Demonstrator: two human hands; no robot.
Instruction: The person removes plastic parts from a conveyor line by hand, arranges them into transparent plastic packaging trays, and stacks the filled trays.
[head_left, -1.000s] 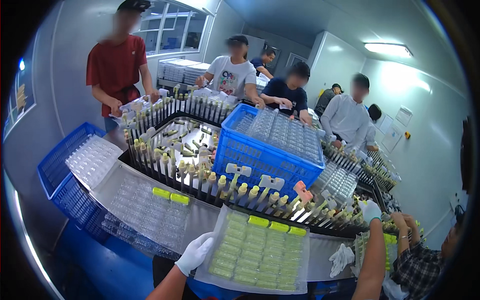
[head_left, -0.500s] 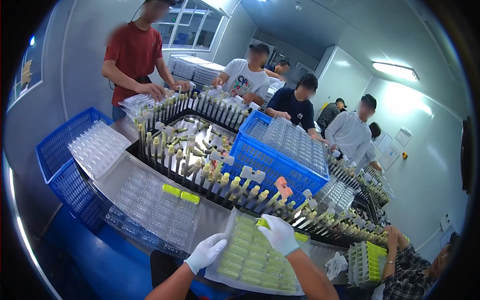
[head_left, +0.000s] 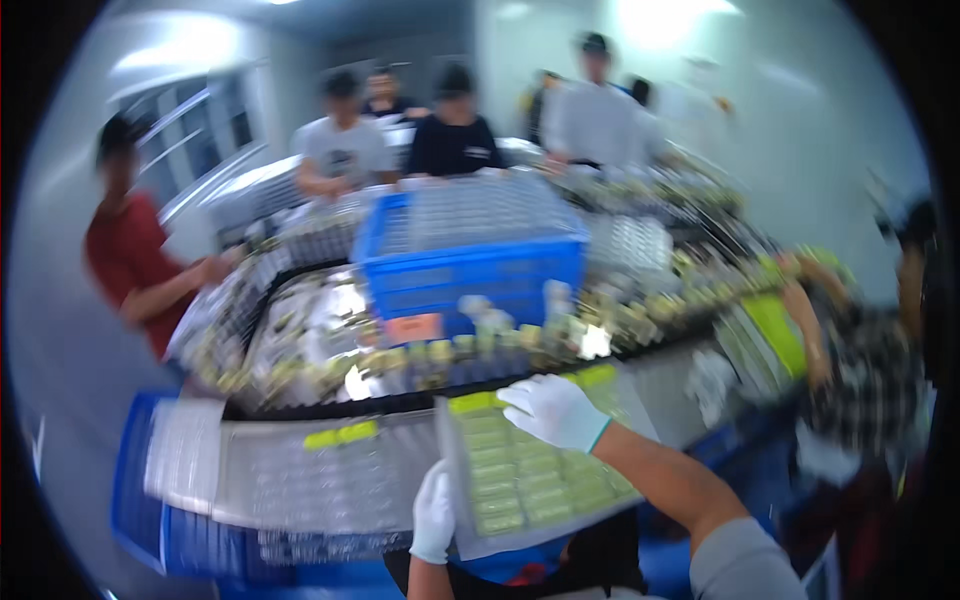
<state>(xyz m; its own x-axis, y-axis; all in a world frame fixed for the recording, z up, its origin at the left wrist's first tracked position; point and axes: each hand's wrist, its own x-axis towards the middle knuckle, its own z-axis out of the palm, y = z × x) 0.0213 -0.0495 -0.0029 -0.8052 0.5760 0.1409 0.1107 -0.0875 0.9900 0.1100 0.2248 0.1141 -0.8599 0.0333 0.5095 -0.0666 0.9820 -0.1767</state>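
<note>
A plastic tray [head_left: 490, 546] filled with rows of yellow-green pieces [head_left: 497, 480] lies before me at the near table edge. My left hand [head_left: 433, 518], in a white glove, is closed at the tray's left edge, its fingertips partly hidden and blurred. Over the tray's far row is my right hand [head_left: 556, 412], also gloved, with fingers stretched out to the left and lying flat. Whatever is beneath that palm is hidden. To the left, a clear moulded tray [head_left: 325, 500] carries two yellow-green pieces [head_left: 340, 435] on its far edge.
Beyond my tray runs a black-rimmed bin [head_left: 290, 408] lined with pale-topped sticks. A blue crate [head_left: 470, 272] of stacked clear trays stands behind. At right lie a crumpled white glove [head_left: 710, 385] and trays near a person in plaid [head_left: 868, 400]. Other people work around the far side.
The view has swung right and levelled, with blur. My right hand, pinching a yellow-green piece before, now lies flat over the far row. My left hand stays by the tray's left edge.
</note>
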